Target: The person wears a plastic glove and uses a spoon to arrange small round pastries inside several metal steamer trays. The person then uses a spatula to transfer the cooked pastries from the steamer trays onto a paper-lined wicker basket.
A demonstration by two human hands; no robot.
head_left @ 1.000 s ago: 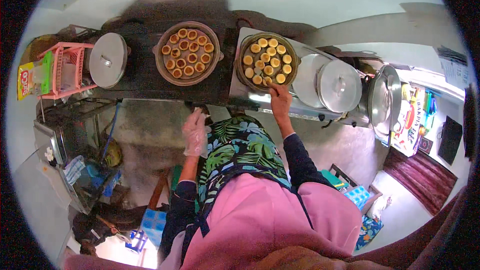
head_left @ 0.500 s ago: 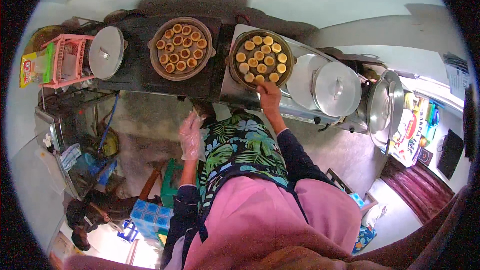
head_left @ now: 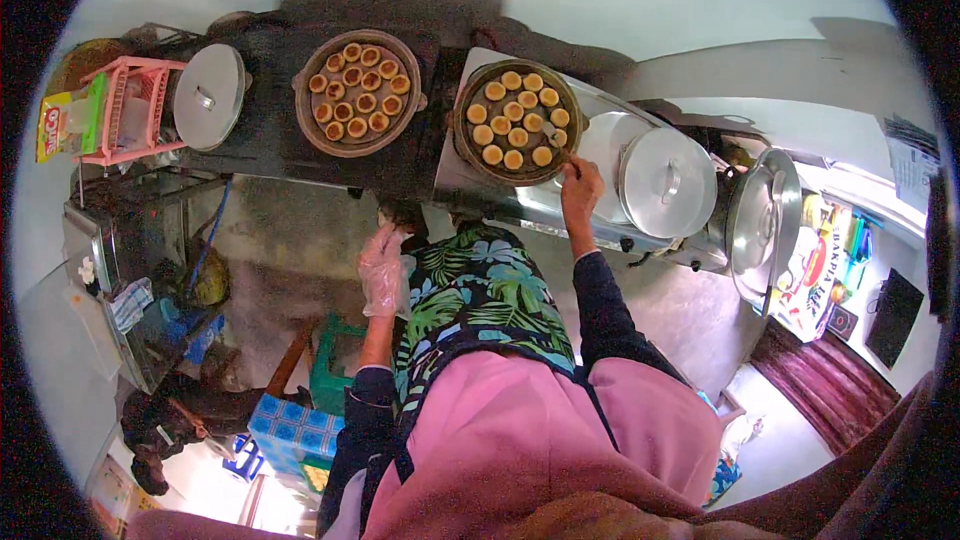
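My right hand point(head_left: 581, 187) is bare and closed round a small metal utensil point(head_left: 552, 134), whose kind I cannot make out. The utensil reaches over the right edge of a round brown pan point(head_left: 466, 141), among the cakes there. Several small round pale-gold cakes point(head_left: 514, 111) lie in this pan. In a clear plastic glove, my left hand point(head_left: 382, 268) hangs in front of my leafy apron, fingers drawn together, with nothing visible in them. Farther left, a second round pan point(head_left: 345, 147) holds several cakes with darker brown tops point(head_left: 368, 80).
Right of the pans lies a silver lid point(head_left: 668, 183), beyond it a large metal pot point(head_left: 765, 225). A grey lid point(head_left: 208, 98) and a pink basket rack point(head_left: 135, 110) stand at the left end. Behind me at lower left is another person point(head_left: 160, 430), near a green stool point(head_left: 335, 365).
My right hand has moved right along the near side of the right pan, and its utensil now shows over the pan's right side. My left hand stays about where it was.
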